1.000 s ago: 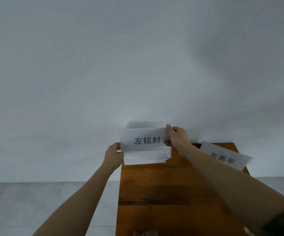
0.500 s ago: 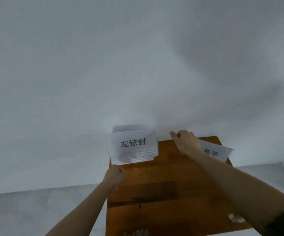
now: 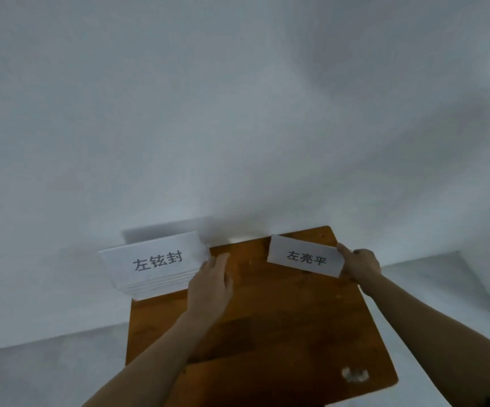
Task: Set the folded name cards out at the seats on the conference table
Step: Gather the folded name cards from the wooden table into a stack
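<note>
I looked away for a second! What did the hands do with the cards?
The right hand let go of the stack of cards and moved right to grip the end of the single card. The left hand left the stack's left side and now touches its right edge. The stack stays at the far left corner of the wooden table, same card on top.

A pale spot (image 3: 354,374) on the table (image 3: 296,333), perhaps tape, is too blurred.

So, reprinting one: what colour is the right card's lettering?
Dark grey, on the white folded paper name card; head view.
</note>
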